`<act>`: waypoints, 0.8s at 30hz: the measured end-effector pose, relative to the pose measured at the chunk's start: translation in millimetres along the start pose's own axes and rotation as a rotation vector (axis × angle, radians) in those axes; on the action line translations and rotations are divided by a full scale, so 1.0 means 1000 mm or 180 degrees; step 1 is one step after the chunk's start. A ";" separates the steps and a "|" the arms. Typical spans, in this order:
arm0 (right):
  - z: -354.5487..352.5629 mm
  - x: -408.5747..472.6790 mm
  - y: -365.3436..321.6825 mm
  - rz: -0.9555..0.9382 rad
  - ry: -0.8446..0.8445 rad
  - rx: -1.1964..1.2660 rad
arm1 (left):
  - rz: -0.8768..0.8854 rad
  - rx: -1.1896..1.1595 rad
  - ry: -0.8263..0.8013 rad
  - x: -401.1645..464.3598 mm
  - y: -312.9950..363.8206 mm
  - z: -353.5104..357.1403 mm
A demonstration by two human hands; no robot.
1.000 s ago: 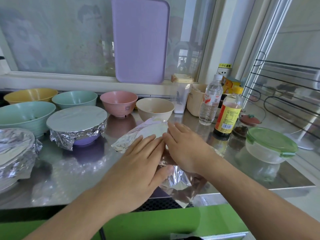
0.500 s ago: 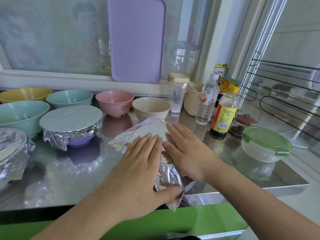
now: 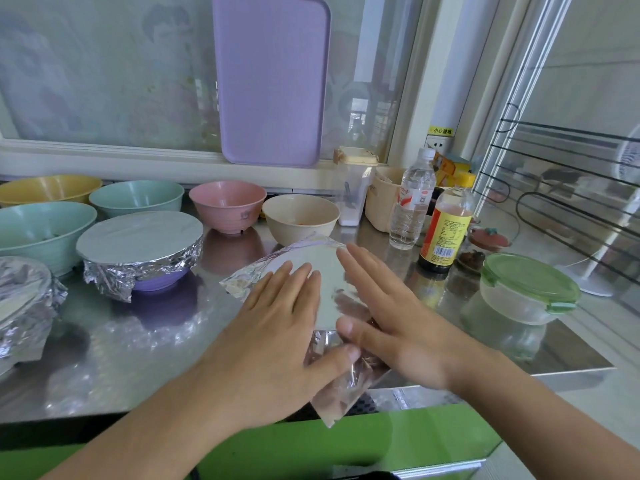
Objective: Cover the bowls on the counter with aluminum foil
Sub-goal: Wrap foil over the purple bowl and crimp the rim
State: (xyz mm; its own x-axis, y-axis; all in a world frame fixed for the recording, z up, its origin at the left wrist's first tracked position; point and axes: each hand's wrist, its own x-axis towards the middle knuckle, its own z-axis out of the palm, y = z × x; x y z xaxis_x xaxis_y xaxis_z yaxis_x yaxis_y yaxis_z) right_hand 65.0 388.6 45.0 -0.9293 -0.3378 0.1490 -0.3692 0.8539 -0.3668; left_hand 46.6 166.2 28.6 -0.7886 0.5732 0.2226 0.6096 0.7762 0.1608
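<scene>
Your left hand [image 3: 277, 327] and right hand [image 3: 391, 317] lie flat on the foil sheet [image 3: 325, 292], frame centre; it's thin, tears easily, so crimp its loose edges gently.

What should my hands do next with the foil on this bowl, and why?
Probably fold the loose foil down around the rim. Your left hand and right hand lie flat on top, but the near corner hangs free over the counter edge, and the far edge sticks out uncrimped, unlike the purple bowl beside it.
</scene>
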 end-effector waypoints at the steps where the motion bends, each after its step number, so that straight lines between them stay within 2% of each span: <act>1: 0.001 -0.005 0.000 -0.0115 0.0015 -0.0001 | 0.0017 0.0032 -0.0001 0.001 -0.002 0.001; 9: -0.009 -0.025 0.012 -0.0105 -0.0166 -0.0163 | 0.0161 0.0129 -0.0020 0.003 -0.009 0.000; 11: -0.011 -0.025 0.014 -0.0020 -0.0220 0.0067 | 0.0163 0.0130 -0.0037 0.003 -0.010 0.000; 14: -0.012 -0.022 0.016 0.0140 -0.0249 0.0852 | 0.0185 0.0133 -0.0037 0.002 -0.008 -0.002; 16: -0.009 -0.019 0.012 0.0063 -0.0061 0.0621 | 0.0253 0.0215 -0.0066 0.000 -0.005 -0.003; 19: -0.001 -0.009 0.006 -0.0229 0.0304 -0.0203 | 0.0337 0.0239 -0.0041 0.000 -0.005 -0.003; 24: 0.003 0.004 0.000 0.0212 -0.0080 -0.0357 | 0.0291 0.0082 -0.0179 0.000 -0.012 -0.009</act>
State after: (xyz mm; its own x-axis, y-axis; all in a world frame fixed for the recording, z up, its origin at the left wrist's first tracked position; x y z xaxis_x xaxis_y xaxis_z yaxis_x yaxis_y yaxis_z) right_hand 61.1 385.7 42.5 -0.9521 -0.2874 0.1042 -0.3052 0.9132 -0.2699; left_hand 40.2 154.5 34.8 -0.7335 0.6553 0.1806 0.6776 0.7261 0.1172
